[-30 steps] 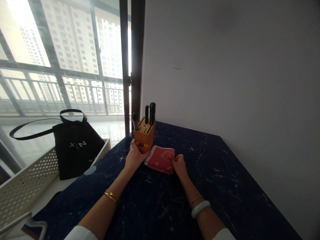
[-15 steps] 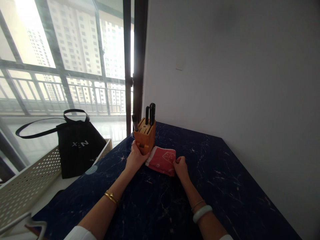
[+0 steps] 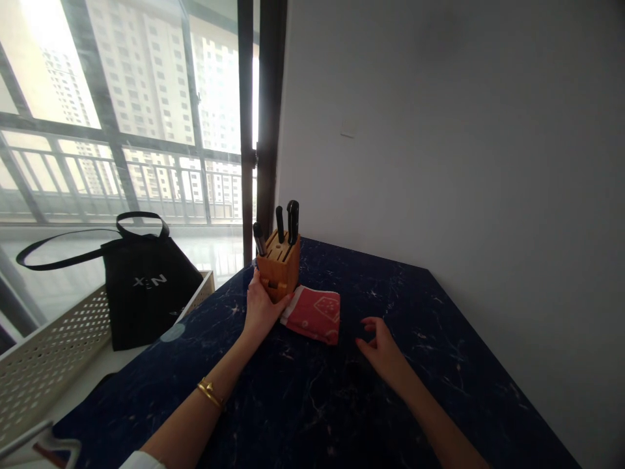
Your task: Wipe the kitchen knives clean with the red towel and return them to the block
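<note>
A wooden knife block (image 3: 278,268) stands upright on the dark blue marbled table, several black-handled tools in its slots. My left hand (image 3: 262,305) grips the block low at its front, thumb on the right and fingers on the left side. Beside the block, to its right, lies a folded red towel (image 3: 315,315) with a white edge and pale pattern; the left thumb is at its left edge. My right hand (image 3: 382,346) is held to the right of the towel, apart from it, with thumb and fingers spread and nothing between them.
At the left a black tote bag (image 3: 149,293) sits in a perforated pale basket (image 3: 53,365). The table (image 3: 469,365) has a slanted right edge along a grey wall (image 3: 463,150). A window with a dark frame (image 3: 268,117) is at the back left.
My right hand has let go of the towel's right edge and drawn away to the right and nearer, its fingers opening. My left hand stays on the knife block. The view has shifted slightly.
</note>
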`<state>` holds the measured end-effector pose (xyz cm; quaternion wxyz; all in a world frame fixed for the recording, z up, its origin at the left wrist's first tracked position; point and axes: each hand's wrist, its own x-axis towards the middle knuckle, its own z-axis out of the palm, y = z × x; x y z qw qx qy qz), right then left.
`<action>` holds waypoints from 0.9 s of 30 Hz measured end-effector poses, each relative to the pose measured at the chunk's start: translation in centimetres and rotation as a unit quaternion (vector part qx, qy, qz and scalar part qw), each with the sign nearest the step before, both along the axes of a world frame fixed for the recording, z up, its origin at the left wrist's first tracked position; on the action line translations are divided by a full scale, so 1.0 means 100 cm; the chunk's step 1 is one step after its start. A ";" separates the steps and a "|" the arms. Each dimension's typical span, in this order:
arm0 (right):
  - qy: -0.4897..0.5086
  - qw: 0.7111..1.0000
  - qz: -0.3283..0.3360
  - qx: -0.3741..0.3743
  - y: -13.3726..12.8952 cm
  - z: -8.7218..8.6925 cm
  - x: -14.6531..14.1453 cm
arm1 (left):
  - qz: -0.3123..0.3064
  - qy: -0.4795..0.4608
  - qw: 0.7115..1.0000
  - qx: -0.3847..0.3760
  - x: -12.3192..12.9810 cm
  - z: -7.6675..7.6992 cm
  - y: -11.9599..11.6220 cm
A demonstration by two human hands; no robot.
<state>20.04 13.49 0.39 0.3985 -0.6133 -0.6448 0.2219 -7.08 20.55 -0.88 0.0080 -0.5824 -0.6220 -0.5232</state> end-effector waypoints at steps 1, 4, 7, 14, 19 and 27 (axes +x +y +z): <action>-0.005 1.000 0.002 -0.009 -0.008 -0.001 0.006 | 0.014 0.004 1.000 0.021 0.002 0.002 -0.001; -0.003 0.999 -0.013 -0.038 -0.024 -0.010 0.020 | 0.034 0.011 0.999 0.037 0.008 0.009 -0.006; 0.030 0.995 -0.028 -0.090 -0.025 -0.024 0.029 | 0.031 0.011 0.999 0.009 0.014 0.017 -0.015; 0.104 0.985 0.006 -0.141 -0.019 -0.032 0.029 | 0.024 0.082 0.986 0.146 0.032 0.030 -0.046; 0.093 0.986 0.035 -0.138 -0.022 -0.034 0.026 | -0.159 0.166 0.971 0.060 0.040 0.028 -0.055; 0.062 0.989 0.052 -0.120 -0.024 -0.041 0.030 | -0.342 0.302 0.886 -0.082 0.048 0.020 -0.063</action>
